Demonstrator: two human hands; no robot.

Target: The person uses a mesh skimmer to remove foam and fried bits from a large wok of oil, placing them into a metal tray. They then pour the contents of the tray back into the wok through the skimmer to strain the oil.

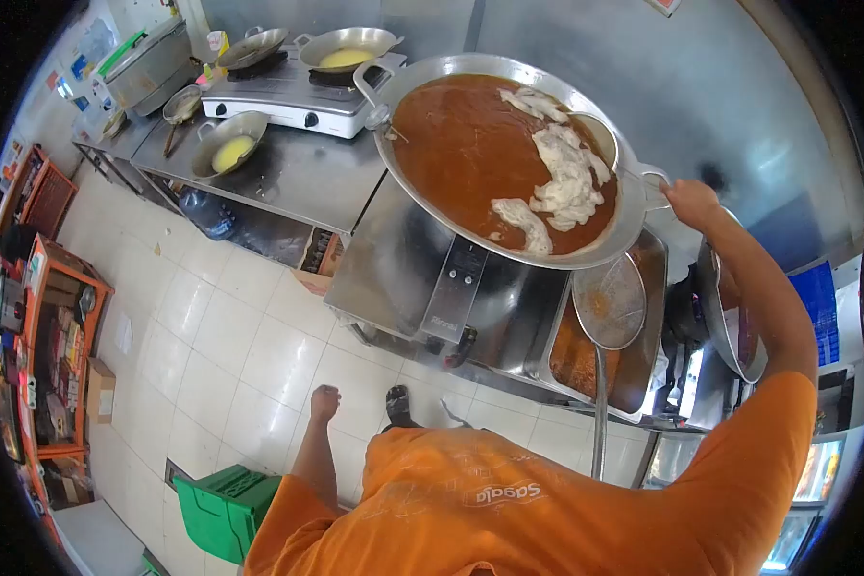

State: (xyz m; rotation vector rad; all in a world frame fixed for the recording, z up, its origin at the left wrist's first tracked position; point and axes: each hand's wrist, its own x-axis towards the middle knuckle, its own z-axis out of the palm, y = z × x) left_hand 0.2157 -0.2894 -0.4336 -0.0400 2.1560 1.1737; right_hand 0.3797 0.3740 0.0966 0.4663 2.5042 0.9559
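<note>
A large metal wok (411, 178) full of brown liquid (461, 144) sits on a stove top. Pale, lumpy masses (568, 178) float on the liquid's right side. The rounded metal edge of a utensil (597, 137) shows inside the wok near its right rim. My right hand (691, 204) is closed around the wok's right loop handle (655, 184). My left hand (325, 401) hangs low over the floor with its fingers curled, and nothing shows in it. A long-handled strainer (610, 302) rests across a metal tray (571, 360) in front of the wok.
A two-burner gas stove (298, 101) at the back left carries two woks, one with yellow liquid. A smaller wok (228, 154) with yellow liquid stands beside it. Another wok (739, 317) is at the right. A green bin (223, 509) and orange shelves (62, 278) stand left.
</note>
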